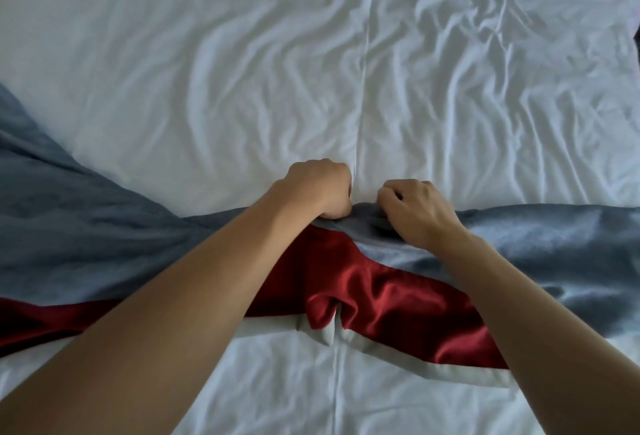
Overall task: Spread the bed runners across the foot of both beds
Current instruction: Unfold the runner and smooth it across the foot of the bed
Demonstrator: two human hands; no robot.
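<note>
blue-grey fabric, soft matte face: bed runner (pixel 540 237), lying crosswise over the white bedding (pixel 214 81), running from the left edge of the view to the right edge. on the left it fans out wide and climbs toward the upper left; at the middle it narrows to a bunched, gathered neck; on the right it lies flatter, with a shiny fold low near the right edge.

red satin underside (pixel 374 292) of the same runner: turned up and exposed along the near edge, glossy, creased, with a deep tuck at the centre. a pale grey-white band (pixel 398 355) borders it on the near side, running diagonally down to the right.

left hand (pixel 320 188): fingers curled under into a fist, gripping the far edge of the runner at the bunched middle, knuckles up, forearm reaching in from the lower left.

right hand (pixel 415 211): just beside the left, a narrow gap between them; fingers bent down, pinching a gathered fold of the blue-grey cloth; forearm entering from the lower right.

white bedding: heavily wrinkled across the far area, smoother near the viewer. a straight seam line (pixel 363 88) runs away from the hands through the middle of the view, and continues below the runner toward the bottom edge.

dark strips of surround show at the top left and far right corners; too little visible to identify.
</note>
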